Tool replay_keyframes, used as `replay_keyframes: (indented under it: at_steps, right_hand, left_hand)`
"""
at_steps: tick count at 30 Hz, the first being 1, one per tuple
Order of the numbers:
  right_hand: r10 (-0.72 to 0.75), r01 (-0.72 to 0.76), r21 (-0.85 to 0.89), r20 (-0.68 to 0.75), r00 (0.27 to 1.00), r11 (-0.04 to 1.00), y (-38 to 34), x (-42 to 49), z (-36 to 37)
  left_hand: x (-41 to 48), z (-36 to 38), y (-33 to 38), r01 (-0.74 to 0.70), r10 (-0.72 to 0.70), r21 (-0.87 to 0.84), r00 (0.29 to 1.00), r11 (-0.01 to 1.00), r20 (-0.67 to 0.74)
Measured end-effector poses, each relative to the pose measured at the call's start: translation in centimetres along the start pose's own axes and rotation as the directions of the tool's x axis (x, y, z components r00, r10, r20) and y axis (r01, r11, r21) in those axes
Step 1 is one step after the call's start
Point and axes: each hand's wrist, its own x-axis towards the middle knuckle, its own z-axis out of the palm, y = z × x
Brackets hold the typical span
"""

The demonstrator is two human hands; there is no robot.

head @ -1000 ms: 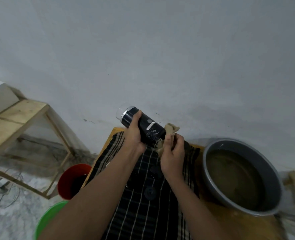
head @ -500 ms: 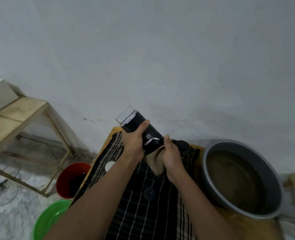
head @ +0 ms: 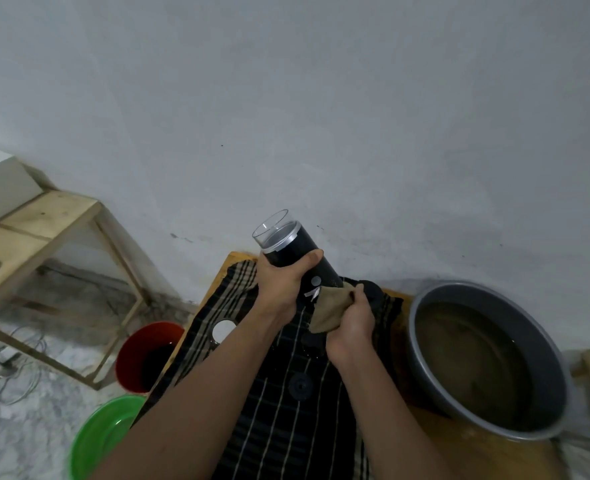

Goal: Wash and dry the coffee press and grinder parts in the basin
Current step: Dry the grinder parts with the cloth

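Head view: the left hand [head: 283,285] wraps round the middle of the grinder [head: 297,252] and holds it in the air above the towel [head: 269,410], its clear cap tilted toward eleven o'clock; the right hand [head: 352,323] bunches a tan cloth [head: 326,306] against the grinder's lower end, at its five o'clock. The basin [head: 411,323] sits at four o'clock of the frame, holding murky water, with no parts visible in it. On the towel lie a black disc [head: 300,386] at six o'clock of the hands, a white disc [head: 223,330] at eight o'clock and a dark part [head: 373,292] just beyond the right hand. I judge washing largely done and drying under way: the grinder is being wiped; whether the laid-out parts are dry I cannot tell. A red bucket [head: 148,358] and a green bowl [head: 103,434] stand on the floor at seven o'clock.
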Motion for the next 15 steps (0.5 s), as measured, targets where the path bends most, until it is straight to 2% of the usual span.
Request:
replay_keyframes:
  at_steps: [2,3,5,10,13,15]
  right_hand:
    - [-0.239,0.249,-0.271,0.067,0.969,0.93,1.0,-0.4,-0.6]
    - [-0.267,0.294,-0.355,0.124,0.956,0.888,1.3,-0.4,-0.8]
    - [-0.188,0.244,-0.42,0.171,0.967,0.874,0.8,0.1,-0.7]
    - [-0.062,0.114,-0.318,0.17,0.984,0.941,-1.3,0.8,-0.4]
    - [-0.039,0.107,-0.435,0.162,0.986,0.894,-2.0,1.4,-0.4]
    - [-0.101,0.189,-0.531,0.19,0.977,0.826,-2.0,2.0,-0.5]
  left_hand:
    - [0.2,0.3,0.1,-0.009,0.008,-0.025,1.0,1.0,-0.022]
    - [0.4,0.4,0.2,-0.027,0.026,-0.024,0.999,0.999,-0.032]
    - [0.6,0.4,0.3,-0.083,0.084,0.019,0.996,0.996,-0.029]
    - [1.1,0.6,1.3,-0.205,0.195,0.146,0.978,0.968,0.076]
    - [1.0,0.2,1.0,-0.249,0.234,0.177,0.967,0.952,0.099]
    - [1.0,-0.5,0.1,-0.254,0.246,0.176,0.967,0.951,0.067]
